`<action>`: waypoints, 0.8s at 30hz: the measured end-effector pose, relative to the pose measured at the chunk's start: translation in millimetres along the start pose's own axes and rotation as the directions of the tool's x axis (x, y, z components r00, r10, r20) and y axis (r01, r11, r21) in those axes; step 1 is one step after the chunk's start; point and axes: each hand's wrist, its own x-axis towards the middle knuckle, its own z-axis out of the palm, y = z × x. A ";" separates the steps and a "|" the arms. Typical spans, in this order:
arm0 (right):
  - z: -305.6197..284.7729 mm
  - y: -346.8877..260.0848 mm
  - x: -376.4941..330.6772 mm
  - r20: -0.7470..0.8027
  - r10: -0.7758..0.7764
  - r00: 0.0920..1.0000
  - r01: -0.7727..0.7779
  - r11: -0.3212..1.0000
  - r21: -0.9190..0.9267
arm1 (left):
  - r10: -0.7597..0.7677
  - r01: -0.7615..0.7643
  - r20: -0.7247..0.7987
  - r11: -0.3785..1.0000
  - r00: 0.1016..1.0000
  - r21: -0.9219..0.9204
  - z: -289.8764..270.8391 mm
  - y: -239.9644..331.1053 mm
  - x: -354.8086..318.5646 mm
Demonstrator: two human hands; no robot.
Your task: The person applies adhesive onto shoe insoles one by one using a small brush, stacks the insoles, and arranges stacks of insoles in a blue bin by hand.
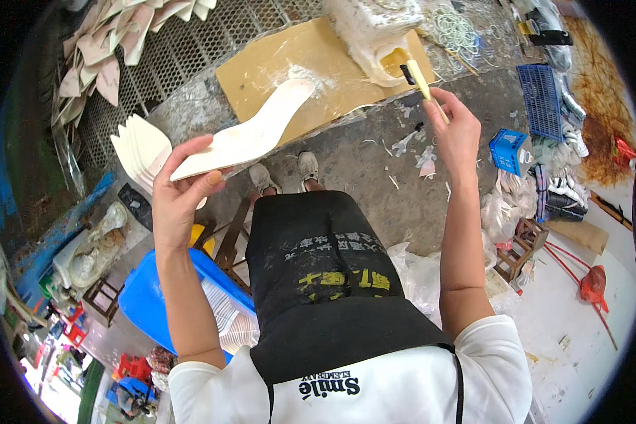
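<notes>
My left hand [185, 180] grips one end of a white shoe insole [251, 138], thumb on one side and fingers on the other. The insole's far end reaches over a tan board [261, 71] smeared with white. Between the fingers of my right hand [454, 127] is a brush [420, 79] with a pale handle and black bristles. Those bristles hang beside the mouth of a crusted whitish container [364, 32], whose inside looks yellow. A fanned stack of similar white insoles [138, 148] lies left of my left hand.
Pinkish insole-shaped pieces [106, 53] heap on a metal mesh [212, 42] at the far left. A blue bin [145, 300] holding stacked insoles stands by my left arm. To the right are a blue basket [540, 99], a blue box [507, 150], plastic bags [505, 208] and a small wooden stool [521, 247].
</notes>
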 end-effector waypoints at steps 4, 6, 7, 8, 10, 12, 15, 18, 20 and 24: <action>11.7 7.3 25.8 -0.077 -0.218 0.973 0.194 0.950 -0.243 | 0.083 -0.064 -0.079 0.974 0.993 0.219 -4.0 -2.4 19.3; 2.8 9.6 25.2 -0.007 -0.201 0.979 0.198 0.967 -0.158 | 0.071 -0.040 -0.153 0.980 0.986 0.195 -14.7 -5.9 21.5; -2.9 7.7 24.0 0.070 -0.198 0.978 0.202 0.977 -0.070 | 0.071 -0.039 -0.161 0.980 0.984 0.196 -15.6 -9.8 21.6; -10.7 2.9 20.8 0.152 -0.027 0.988 0.015 0.997 0.080 | 0.029 -0.019 -0.231 0.999 0.973 0.044 -16.8 -14.2 22.8; 1.2 15.1 13.0 0.069 -0.033 0.997 0.029 0.997 0.069 | -0.023 -0.009 -0.288 0.994 0.957 -0.108 -18.4 -22.8 27.8; 9.5 12.2 3.3 0.082 -0.050 0.995 0.037 0.988 0.147 | -0.006 -0.094 -0.284 0.936 0.959 -0.338 -23.9 -30.9 34.9; 2.8 -14.6 -7.6 0.435 -0.117 0.893 -0.108 0.882 0.459 | 0.031 -0.095 -0.221 0.953 0.975 -0.286 -22.6 -17.7 28.0; 12.8 -54.4 -14.5 0.403 -0.179 0.897 -0.093 0.817 0.569 | 0.061 -0.082 -0.194 0.991 0.979 -0.106 -16.8 -10.4 27.9; 15.6 -98.3 -17.0 0.300 -0.312 0.902 0.091 0.814 0.574 | 0.080 -0.091 -0.162 0.994 0.984 -0.063 -9.9 -4.3 29.3; 6.7 -162.0 -16.1 0.148 -0.575 0.804 0.475 0.772 0.422 | 0.108 -0.109 -0.128 0.994 0.986 0.001 1.7 11.9 22.9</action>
